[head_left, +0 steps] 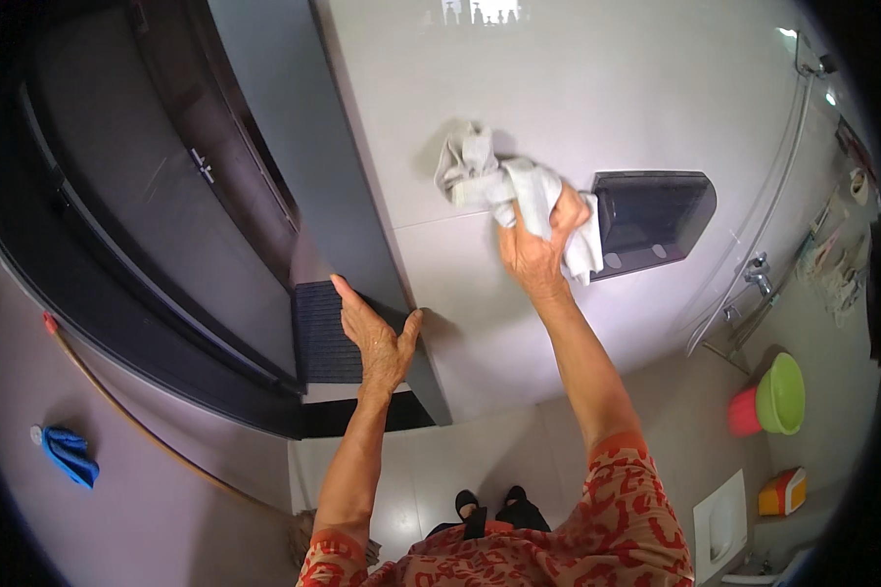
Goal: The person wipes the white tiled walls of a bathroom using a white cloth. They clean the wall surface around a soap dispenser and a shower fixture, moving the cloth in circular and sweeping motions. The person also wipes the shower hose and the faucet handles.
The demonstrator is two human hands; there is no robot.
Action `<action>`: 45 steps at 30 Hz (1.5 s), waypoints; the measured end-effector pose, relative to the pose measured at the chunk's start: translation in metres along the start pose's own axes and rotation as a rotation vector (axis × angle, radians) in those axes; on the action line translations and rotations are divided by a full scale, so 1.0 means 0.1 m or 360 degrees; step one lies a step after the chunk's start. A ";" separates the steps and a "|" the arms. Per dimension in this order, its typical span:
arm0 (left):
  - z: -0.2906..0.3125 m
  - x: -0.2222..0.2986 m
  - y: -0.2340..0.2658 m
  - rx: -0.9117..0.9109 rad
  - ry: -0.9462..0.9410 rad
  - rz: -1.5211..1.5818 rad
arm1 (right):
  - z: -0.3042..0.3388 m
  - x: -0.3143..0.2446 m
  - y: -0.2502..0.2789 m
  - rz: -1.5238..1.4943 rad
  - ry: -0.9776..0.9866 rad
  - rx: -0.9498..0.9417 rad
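Your right hand (541,245) grips a crumpled, off-white cloth (532,191), bunched in loose folds against the pale wall (460,293), just left of a dark, glossy wall box (656,220). Your left hand (377,338) is open, thumb spread, at the grey door frame (294,137); whether it touches, you cannot tell. To the right, a green basin (781,394) stands against a pink container (744,415), their contents out of sight. The wall box's inside is too dark to read; folds hide some right-hand fingers.
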State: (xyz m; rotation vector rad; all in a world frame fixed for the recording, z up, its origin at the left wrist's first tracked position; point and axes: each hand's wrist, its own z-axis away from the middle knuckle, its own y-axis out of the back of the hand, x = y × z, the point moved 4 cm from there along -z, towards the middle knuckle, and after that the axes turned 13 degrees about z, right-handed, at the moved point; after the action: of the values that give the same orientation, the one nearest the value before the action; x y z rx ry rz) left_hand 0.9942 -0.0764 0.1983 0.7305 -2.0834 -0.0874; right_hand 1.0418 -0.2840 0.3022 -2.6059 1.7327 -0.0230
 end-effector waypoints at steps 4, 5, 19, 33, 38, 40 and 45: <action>0.01 -0.04 0.01 -0.0054 0.0149 0.0123 | 0.61 -0.02 -0.10 -0.0097 0.0093 -0.0278; 0.02 -0.04 0.01 -0.0084 0.0153 0.0159 | 0.71 -0.06 -0.07 -0.0121 0.0110 -0.0316; -0.04 0.03 0.25 -0.0246 0.0235 0.0933 | 0.11 -0.56 -0.19 -0.0127 0.0343 -0.0205; -0.02 -0.17 0.14 -0.0242 0.0425 0.1703 | 0.10 -0.81 -0.26 -0.0301 0.0608 -0.0041; 0.04 -0.25 0.15 -0.0176 0.0580 0.1903 | 0.91 -0.71 -0.18 -0.0397 0.0904 -0.0466; 0.06 -0.24 0.15 -0.0185 0.0627 0.2018 | 1.19 -0.70 -0.13 -0.0454 0.0965 -0.0471; -0.01 -0.14 0.15 -0.0200 0.0391 0.1634 | 1.66 -0.69 -0.05 -0.0410 0.1155 -0.0518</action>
State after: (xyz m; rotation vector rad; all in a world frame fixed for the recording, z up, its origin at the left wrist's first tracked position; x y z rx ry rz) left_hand 0.9939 -0.0567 0.1938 -0.4324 -1.9552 0.4159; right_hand 1.0230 -0.2182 0.1360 -3.3235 1.6254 -0.8564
